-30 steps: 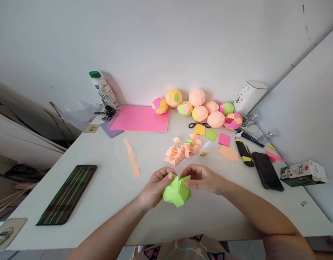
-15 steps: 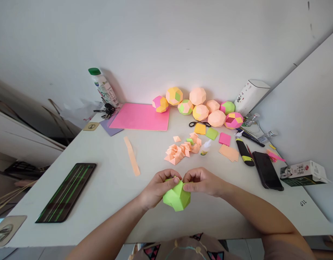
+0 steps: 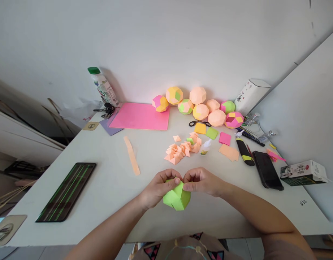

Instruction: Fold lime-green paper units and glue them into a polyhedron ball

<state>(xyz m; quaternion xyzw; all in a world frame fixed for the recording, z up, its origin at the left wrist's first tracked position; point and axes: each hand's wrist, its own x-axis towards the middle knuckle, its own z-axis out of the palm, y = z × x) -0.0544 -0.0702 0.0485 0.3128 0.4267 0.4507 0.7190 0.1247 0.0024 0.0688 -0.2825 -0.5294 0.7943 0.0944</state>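
Both hands pinch a bright green folded-paper ball (image 3: 177,197) just above the white table (image 3: 107,187), near its front edge. My left hand (image 3: 160,187) grips the ball's upper left side with curled fingers. My right hand (image 3: 201,181) pinches its top right, and the fingertips of both hands meet over the top seam. Behind the hands lies a heap of small folded peach paper pieces (image 3: 182,151). A peach paper strip (image 3: 132,155) lies to the left of that heap.
Several finished paper balls (image 3: 200,106) line the back wall by a pink sheet (image 3: 141,116), scissors (image 3: 199,124), coloured paper squares and a small glue bottle (image 3: 205,147). A phone (image 3: 267,169), marker and carton (image 3: 304,173) lie right; a dark tablet (image 3: 66,192) left; a bottle (image 3: 103,86) and keys behind.
The green ball's two open top flaps have been pressed together, and my fingertips have closed in over the seam. The hands stayed in the same spot.
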